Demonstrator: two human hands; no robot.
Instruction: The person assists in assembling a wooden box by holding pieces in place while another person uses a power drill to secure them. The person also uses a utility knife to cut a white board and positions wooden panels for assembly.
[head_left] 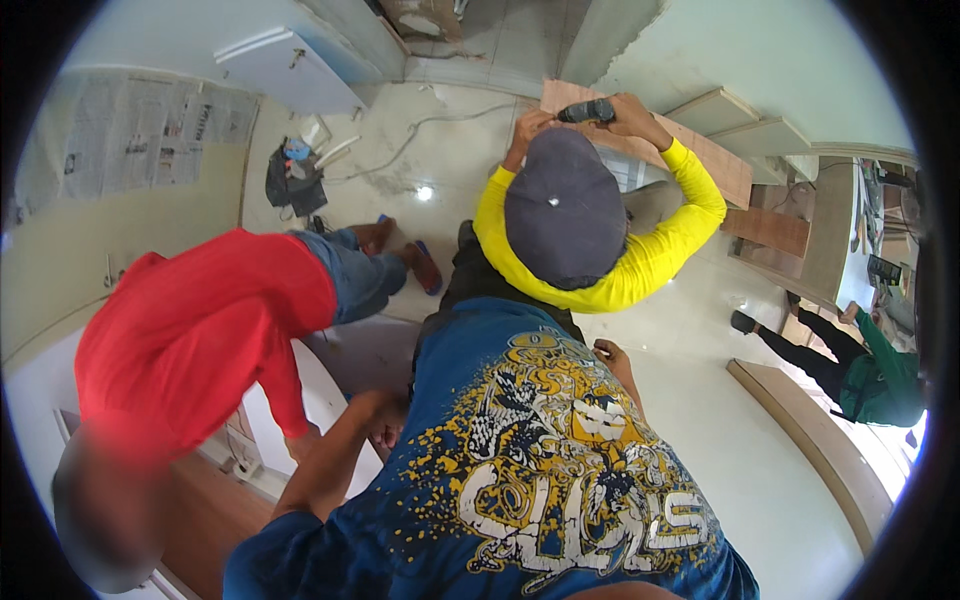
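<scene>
My left hand [388,418] is beside my left hip, its fingers curled in. Whatever may be in them is hidden. Close by, the hand [303,440] of a person in a red top reaches to a white curved panel [325,390]. My right hand [612,356] is at my right side, mostly behind my blue printed shirt [560,430], so its fingers barely show. Ahead of me, a person in a yellow long-sleeved top and dark cap [565,205] holds a dark power drill [587,111] over a reddish-brown wooden board [700,168].
A grey cable [410,132] crosses the tiled floor near a black bag [293,180]. Pale panels [715,108] lean at the right wall. A person in green [885,370] is at far right, beyond a long wooden-edged board [800,430]. White cabinet parts stand at lower left.
</scene>
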